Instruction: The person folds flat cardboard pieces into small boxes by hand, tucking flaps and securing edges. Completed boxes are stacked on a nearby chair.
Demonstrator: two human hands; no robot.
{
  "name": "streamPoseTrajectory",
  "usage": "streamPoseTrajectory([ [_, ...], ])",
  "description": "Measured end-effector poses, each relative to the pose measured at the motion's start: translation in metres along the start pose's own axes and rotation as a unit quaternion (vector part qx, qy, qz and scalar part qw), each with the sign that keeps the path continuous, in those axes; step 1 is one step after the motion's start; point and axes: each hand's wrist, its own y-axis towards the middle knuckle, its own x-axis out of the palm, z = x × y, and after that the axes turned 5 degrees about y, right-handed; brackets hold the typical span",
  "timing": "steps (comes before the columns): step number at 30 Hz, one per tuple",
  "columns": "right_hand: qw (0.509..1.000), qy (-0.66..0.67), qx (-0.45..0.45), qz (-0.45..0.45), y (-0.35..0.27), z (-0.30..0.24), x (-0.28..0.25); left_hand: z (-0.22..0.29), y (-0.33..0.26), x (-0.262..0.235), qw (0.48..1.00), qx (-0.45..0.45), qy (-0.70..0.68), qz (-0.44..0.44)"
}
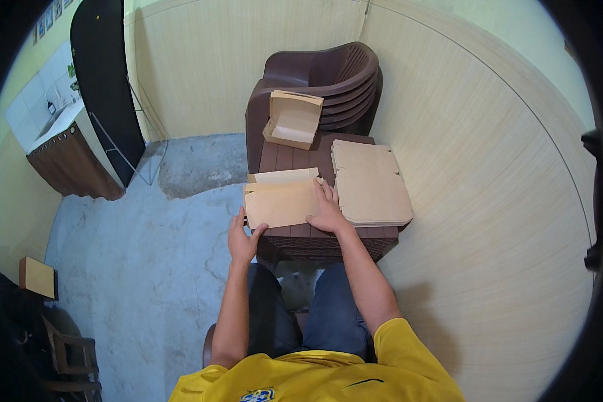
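A partly folded brown cardboard box blank (281,202) lies on the stacked dark brown tables, with its far flap standing a little up. My left hand (243,238) holds its near left corner, the thumb over the front edge and the fingers along the left side. At the right side, my right hand (327,209) grips the blank, fingers reaching to the far right corner and thumb on the panel. A stack of flat cardboard blanks (372,182) rests just right of that hand. Farther back sits a formed cardboard box (296,120) with its lid raised.
Stacked brown plastic chairs (345,80) stand behind the tables (285,157). A light wood-panelled wall (476,187) runs close along the right. At far left are a sink counter (63,127), a tall black board (104,80) and a small box (38,277) by a wooden chair (74,355).
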Motion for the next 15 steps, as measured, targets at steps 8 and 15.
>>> streamPoseTrajectory([
  [8,0.991,0.051,-0.030,0.117,-0.026,-0.029,-0.016,-0.011,-0.014,0.000,0.984,0.038,-0.173,0.010],
  [15,0.948,0.286,-0.111,0.085,-0.070,0.003,-0.030,-0.043,-0.017,0.003,0.952,0.025,-0.302,-0.046],
])
